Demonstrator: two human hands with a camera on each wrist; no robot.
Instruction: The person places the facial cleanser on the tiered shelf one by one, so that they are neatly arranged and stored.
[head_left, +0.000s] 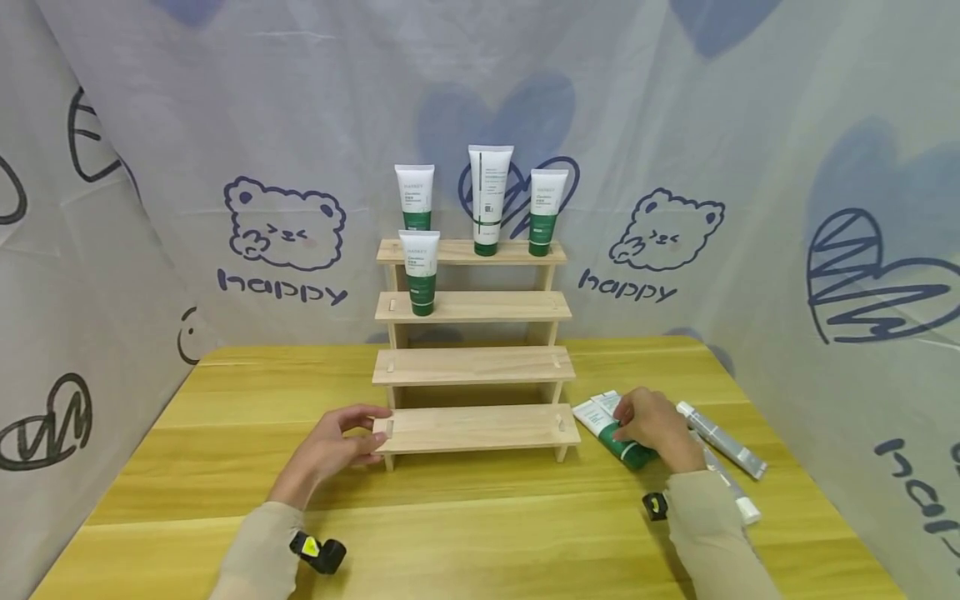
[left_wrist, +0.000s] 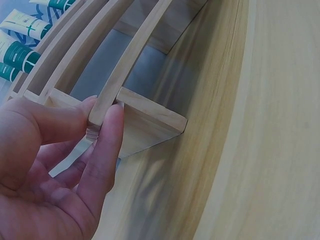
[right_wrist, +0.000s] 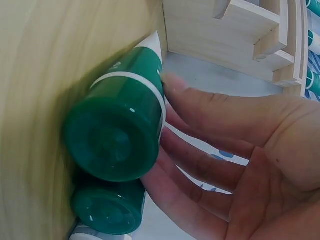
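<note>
My left hand (head_left: pixel 341 442) grips the left end of the lowest step of a wooden tiered shelf (head_left: pixel 472 429), thumb above and fingers below in the left wrist view. At the shelf's right, my right hand (head_left: pixel 656 425) has its thumb and curled fingers at the edges of a green-and-white squeeze tube (right_wrist: pixel 127 95) lying on the table. A second green-capped tube (right_wrist: pixel 107 207) lies against it. Part of both tubes is hidden by the right hand in the head view. Three tubes, including a taller white one (head_left: pixel 491 196), stand on the top step; another tube (head_left: pixel 422 271) stands one step lower.
Two slim silver-grey tubes (head_left: pixel 723 442) lie right of the right hand, one partly covered by the forearm. White cloth (head_left: pixel 480 50) with blue drawings hangs behind and at both sides of the wooden table (head_left: pixel 480 533).
</note>
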